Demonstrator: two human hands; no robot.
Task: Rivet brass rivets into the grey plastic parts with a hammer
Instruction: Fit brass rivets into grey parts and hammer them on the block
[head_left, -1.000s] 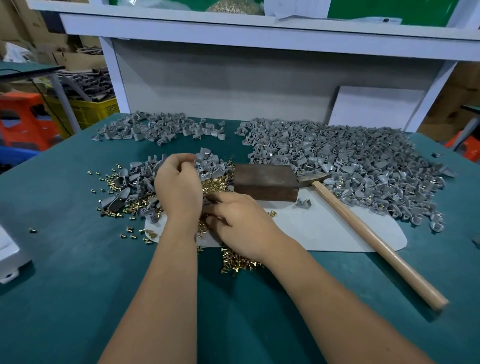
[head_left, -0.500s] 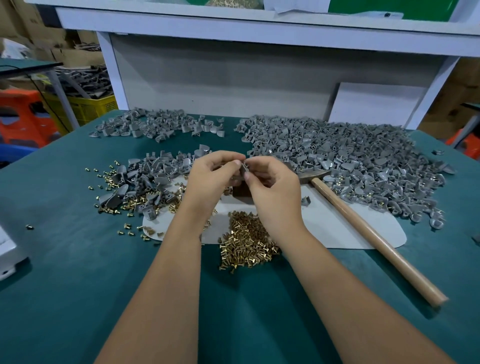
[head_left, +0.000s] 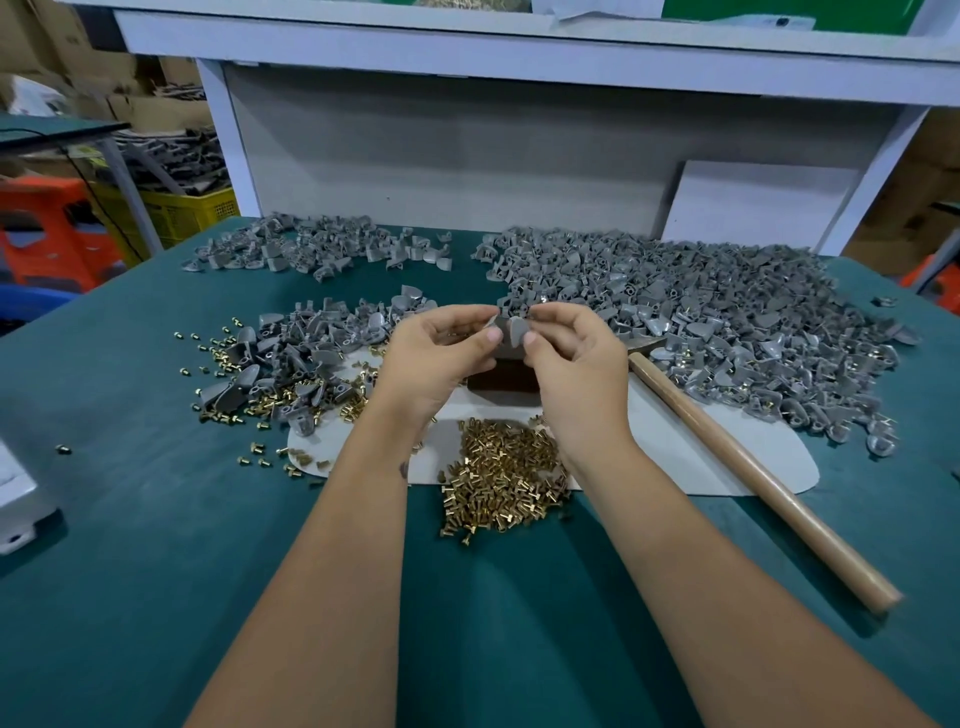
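- Grey plastic part (head_left: 511, 332) sits pinched between both hands, raised above the dark metal block (head_left: 503, 383) at the middle of the bench.
- Left hand (head_left: 436, 358) pinches the part's left edge with thumb and curled fingers.
- Right hand (head_left: 576, 358) pinches its right side the same way, fingers curled in; whether a rivet is also held there I cannot tell.
- Brass rivets (head_left: 501, 475) lie heaped just below the block, half on the white mat (head_left: 675, 452) and half on the green table cover (head_left: 130, 545).
- Wooden-handled hammer (head_left: 753, 467) lies untouched to the right, its head beside the block and its handle pointing toward the near right.
- Big pile of grey parts (head_left: 701, 312) spreads behind the hammer.
- Smaller pile (head_left: 306, 358) on the left is mixed with scattered rivets.
- Third pile (head_left: 322, 249) lies at the far left of the bench.
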